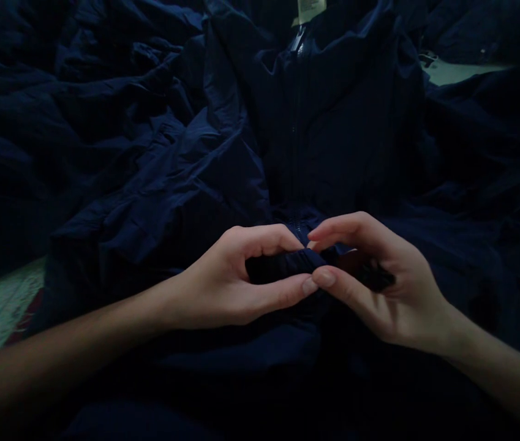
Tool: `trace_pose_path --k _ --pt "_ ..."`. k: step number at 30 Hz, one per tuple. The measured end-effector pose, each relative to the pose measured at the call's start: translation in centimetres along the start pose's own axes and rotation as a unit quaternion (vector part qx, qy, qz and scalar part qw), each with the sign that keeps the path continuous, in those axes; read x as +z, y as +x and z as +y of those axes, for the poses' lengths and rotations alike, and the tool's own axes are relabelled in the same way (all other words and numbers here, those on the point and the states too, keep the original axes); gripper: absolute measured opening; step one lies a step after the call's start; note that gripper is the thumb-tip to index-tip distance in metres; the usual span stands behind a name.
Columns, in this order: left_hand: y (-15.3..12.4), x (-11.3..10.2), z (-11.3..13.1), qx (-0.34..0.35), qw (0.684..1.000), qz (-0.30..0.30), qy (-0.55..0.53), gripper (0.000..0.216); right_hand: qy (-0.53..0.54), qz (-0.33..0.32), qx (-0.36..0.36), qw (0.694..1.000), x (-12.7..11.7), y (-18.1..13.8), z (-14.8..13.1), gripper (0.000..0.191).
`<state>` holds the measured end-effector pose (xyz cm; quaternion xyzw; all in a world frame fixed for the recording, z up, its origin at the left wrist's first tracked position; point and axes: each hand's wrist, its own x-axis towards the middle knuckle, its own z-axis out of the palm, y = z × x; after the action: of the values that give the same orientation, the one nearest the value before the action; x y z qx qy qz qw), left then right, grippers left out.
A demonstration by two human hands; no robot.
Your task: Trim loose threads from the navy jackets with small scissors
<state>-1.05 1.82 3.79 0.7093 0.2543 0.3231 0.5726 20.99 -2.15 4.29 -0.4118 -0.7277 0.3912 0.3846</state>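
Note:
A dark navy jacket (342, 135) lies spread in front of me, its front zipper (295, 116) running down the middle from a pale label (311, 8) at the collar. My left hand (236, 275) pinches a fold of the fabric near the lower end of the zipper. Opposite it, my right hand (392, 288) grips the same fold, the two thumb tips almost touching. Inside the curl of the right hand shows a small dark object (376, 275), too shadowed to name.
More navy garments (25, 153) are heaped at the left, and another dark pile (493, 128) lies at the right. Strips of a pale surface (7, 300) show at the left edge, beside a dark red patch (27, 315). The light is dim.

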Motion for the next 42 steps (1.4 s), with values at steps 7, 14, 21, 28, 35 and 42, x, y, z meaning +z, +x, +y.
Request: trace_pose_path --k 7,14,21,28,35,42 --pt "0.0 -0.6 0.7 -0.080 0.995 -0.051 -0.036 0.022 0.267 -0.066 0.165 0.947 -0.6 0.6 -0.2 0.015" --pt "-0.2 -0.3 1.3 -0.160 0.983 -0.060 -0.064 0.013 0.267 -0.027 0.176 0.947 -0.7 0.4 0.4 0.019" --pt "-0.3 -0.5 1.3 -0.190 0.974 -0.070 -0.100 0.014 0.222 -0.013 0.172 0.960 -0.7 0.1 0.2 0.023" --pt "0.0 -0.6 0.3 -0.060 0.994 -0.022 -0.087 0.013 0.225 -0.026 0.170 0.959 -0.1 0.9 -0.1 0.027" --pt "-0.2 -0.3 -0.2 -0.001 0.990 -0.011 -0.141 0.017 0.179 -0.035 0.088 0.979 0.7 0.6 0.0 0.022" --pt "-0.2 -0.1 0.2 -0.004 0.996 0.015 -0.089 0.018 0.041 0.021 -0.056 0.997 0.7 -0.2 1.2 0.016"
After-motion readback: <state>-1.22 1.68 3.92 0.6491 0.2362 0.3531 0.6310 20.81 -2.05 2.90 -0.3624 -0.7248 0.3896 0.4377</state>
